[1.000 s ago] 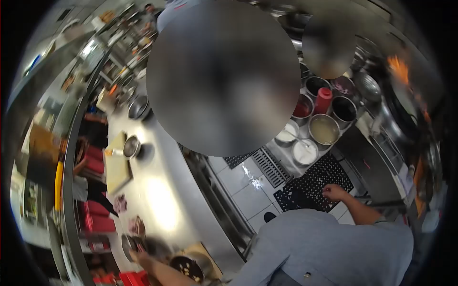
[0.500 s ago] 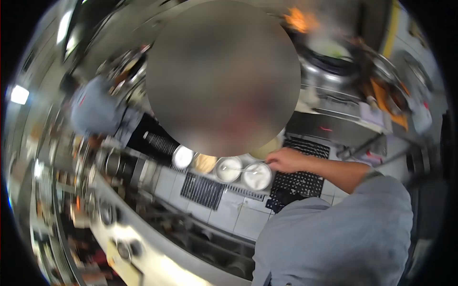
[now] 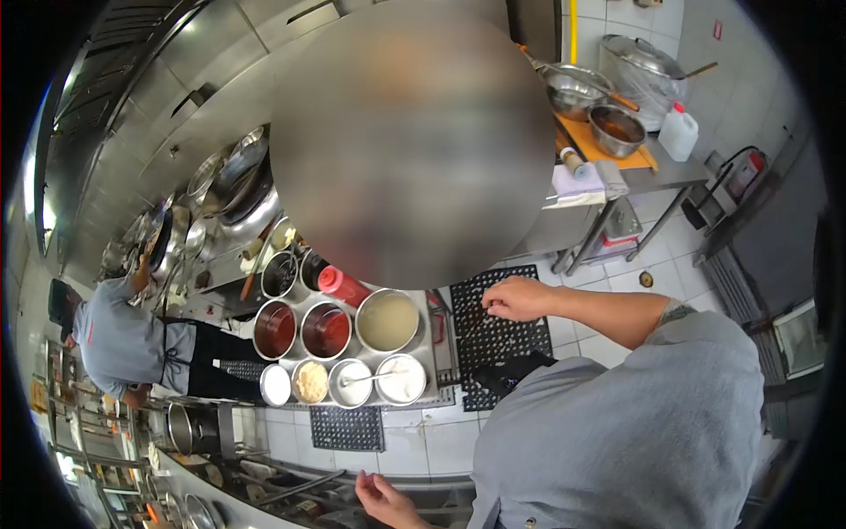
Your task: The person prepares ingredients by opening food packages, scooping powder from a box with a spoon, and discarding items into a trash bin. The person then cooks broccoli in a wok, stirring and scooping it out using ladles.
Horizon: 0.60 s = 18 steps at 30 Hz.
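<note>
My right hand (image 3: 520, 299) hangs in the air over a black rubber mat (image 3: 500, 328), its fingers curled in with nothing visible in them. To its left is a metal pot of cloudy pale liquid (image 3: 388, 321). Low in the view, my left hand (image 3: 385, 500) is empty, with thumb and fingers apart, near the metal counter. A long-handled spoon (image 3: 368, 379) rests across two containers of white powder, one of them a round container (image 3: 402, 380). Beside these stands a container of pale yellowish, crumbly stuff (image 3: 311, 382).
Two pots of red sauce (image 3: 327, 331) and a red squeeze bottle (image 3: 343, 286) share the station. A co-worker (image 3: 132, 331) stands at the woks on the left. A steel table (image 3: 648, 185) at right holds bowls and a white jug (image 3: 679, 134). A blurred disc hides the centre.
My right hand has let go of the spoon, which now lies in the containers. The view has swung, shifting the containers left and down. My left hand has come into view.
</note>
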Each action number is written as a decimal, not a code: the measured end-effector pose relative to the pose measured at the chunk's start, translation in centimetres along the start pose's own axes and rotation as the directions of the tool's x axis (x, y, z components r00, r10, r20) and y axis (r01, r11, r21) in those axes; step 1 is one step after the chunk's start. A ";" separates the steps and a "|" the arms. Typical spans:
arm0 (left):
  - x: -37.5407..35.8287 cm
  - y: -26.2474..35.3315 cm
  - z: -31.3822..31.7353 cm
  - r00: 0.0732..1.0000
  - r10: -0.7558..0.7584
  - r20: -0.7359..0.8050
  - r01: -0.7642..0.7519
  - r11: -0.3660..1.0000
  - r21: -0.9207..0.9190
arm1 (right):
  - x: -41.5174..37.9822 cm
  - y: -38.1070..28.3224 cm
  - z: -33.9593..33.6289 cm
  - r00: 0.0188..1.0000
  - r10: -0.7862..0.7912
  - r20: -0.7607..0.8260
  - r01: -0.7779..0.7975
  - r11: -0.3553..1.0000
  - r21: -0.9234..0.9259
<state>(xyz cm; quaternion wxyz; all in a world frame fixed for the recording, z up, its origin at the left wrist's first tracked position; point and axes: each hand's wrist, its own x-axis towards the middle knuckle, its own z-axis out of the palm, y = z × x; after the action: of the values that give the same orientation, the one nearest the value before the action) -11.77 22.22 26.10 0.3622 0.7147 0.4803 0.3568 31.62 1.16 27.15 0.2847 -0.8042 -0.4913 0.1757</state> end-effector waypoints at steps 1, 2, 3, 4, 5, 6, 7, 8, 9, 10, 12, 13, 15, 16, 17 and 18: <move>0.0 0.5 0.2 1.000 0.006 0.005 -0.006 1.000 0.020 | -0.3 1.0 -1.5 0.997 0.037 -0.068 -0.039 0.999 -0.033; -0.1 1.3 0.5 1.000 0.012 0.005 -0.013 0.998 0.057 | 0.0 2.9 -3.2 0.987 0.042 -0.157 -0.054 0.996 -0.068; -0.1 2.2 0.4 1.000 0.025 0.007 -0.026 0.994 0.107 | 0.8 4.8 -5.0 0.968 0.048 -0.247 -0.071 0.994 -0.087; -0.3 3.2 0.7 0.998 0.054 -0.017 -0.051 0.991 0.128 | 1.9 6.5 -7.3 0.947 0.078 -0.310 -0.099 0.994 -0.053; -0.8 4.2 1.2 0.996 0.084 -0.038 -0.077 0.986 0.151 | 2.9 8.3 -9.9 0.921 0.114 -0.371 -0.128 0.992 -0.015; -1.1 5.2 2.0 0.992 0.114 -0.055 -0.103 0.980 0.173 | 4.0 9.6 -12.7 0.858 0.094 -0.505 -0.121 0.992 -0.022; -1.3 5.6 2.9 0.996 0.070 -0.050 -0.062 0.988 0.143 | 5.4 10.8 -15.5 0.776 0.071 -0.627 -0.118 0.992 -0.034; -1.3 5.5 3.9 0.999 0.026 -0.047 -0.021 0.994 0.108 | 7.1 12.1 -18.0 0.722 0.078 -0.688 -0.142 0.989 -0.038; -1.1 5.3 5.2 0.999 -0.017 -0.043 0.020 0.997 0.073 | 8.4 13.5 -20.2 0.663 0.082 -0.744 -0.167 0.985 -0.040; -0.5 5.0 7.0 1.000 -0.015 0.001 0.015 1.000 0.027 | 8.6 14.7 -22.4 0.640 0.046 -0.767 -0.158 0.985 -0.073; -0.5 9.0 11.9 0.998 0.043 0.047 -0.046 0.996 0.071 | 8.9 17.1 -27.5 0.599 -0.027 -0.800 -0.151 0.978 -0.146; -0.3 9.6 14.2 0.994 0.070 0.086 -0.076 0.995 0.063 | 8.3 20.2 -30.5 0.580 0.026 -0.815 -0.239 0.961 -0.139; -0.3 11.5 17.9 0.977 -0.023 0.210 0.000 0.994 0.109 | 5.8 28.6 -37.1 0.544 0.229 -0.807 -0.488 0.869 -0.082; -0.8 11.3 20.4 0.979 0.045 0.199 -0.064 0.994 0.092 | 3.4 33.4 -40.0 0.465 0.260 -0.846 -0.612 0.785 -0.094; -0.7 13.3 21.7 0.940 0.053 0.337 -0.161 0.940 0.302 | 0.4 39.2 -42.6 0.438 0.278 -0.855 -0.772 0.605 -0.198; -0.7 15.0 23.3 0.919 -0.005 0.394 -0.132 0.939 0.319 | -2.5 42.8 -44.0 0.412 0.409 -0.814 -0.858 0.476 -0.195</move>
<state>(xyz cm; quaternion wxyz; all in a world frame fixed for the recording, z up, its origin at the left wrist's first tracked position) 14.47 13.34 27.60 0.3099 0.8382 0.4291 0.1314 84.78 -28.77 34.34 0.0765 -0.9789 -0.0095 -0.1895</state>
